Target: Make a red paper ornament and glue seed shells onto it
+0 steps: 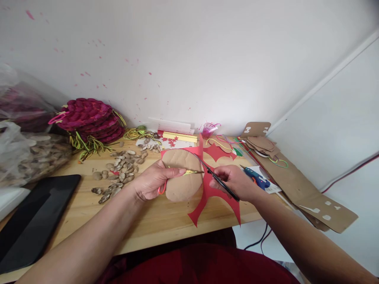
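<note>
My left hand (155,177) pinches a rounded piece of brown cardboard (182,189) at its left side, thumb on top. A loop of orange cord (162,188) hangs by those fingers, and a yellow strip (191,172) lies across the cardboard. Against the cardboard is red paper (219,185) with curved cut-outs, part of it behind. My right hand (231,179) is closed around the black-handled scissors (223,184). Their blades are apart, pointing left at the cardboard's right edge and the red paper.
Peanut shells (121,167) lie left of the hands, near a black tablet (38,221). Stacked magenta pieces (89,118) with yellow-green cords stand behind. A blue glue gun (256,177) and long cardboard (296,189) lie at right. A plastic bag (35,157) sits far left.
</note>
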A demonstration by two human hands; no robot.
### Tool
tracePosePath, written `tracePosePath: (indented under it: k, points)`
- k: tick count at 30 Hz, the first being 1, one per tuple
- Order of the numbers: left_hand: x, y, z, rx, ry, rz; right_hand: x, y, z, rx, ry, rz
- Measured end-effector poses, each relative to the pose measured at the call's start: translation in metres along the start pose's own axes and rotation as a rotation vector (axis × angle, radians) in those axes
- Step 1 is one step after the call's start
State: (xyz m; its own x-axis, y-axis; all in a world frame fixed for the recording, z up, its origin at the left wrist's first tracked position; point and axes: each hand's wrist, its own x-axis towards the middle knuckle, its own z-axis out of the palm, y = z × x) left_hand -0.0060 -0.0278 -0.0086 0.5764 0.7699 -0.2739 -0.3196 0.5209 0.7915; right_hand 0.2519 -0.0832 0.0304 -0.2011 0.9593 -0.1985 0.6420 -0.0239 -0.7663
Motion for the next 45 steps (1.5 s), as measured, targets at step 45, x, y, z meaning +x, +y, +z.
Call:
tracePosePath:
  k: [45]
  points:
    - [0.002,-0.003,-0.001,0.114,-0.15,0.104,0.018,-0.022,-0.023,-0.394,-0.039,-0.12]
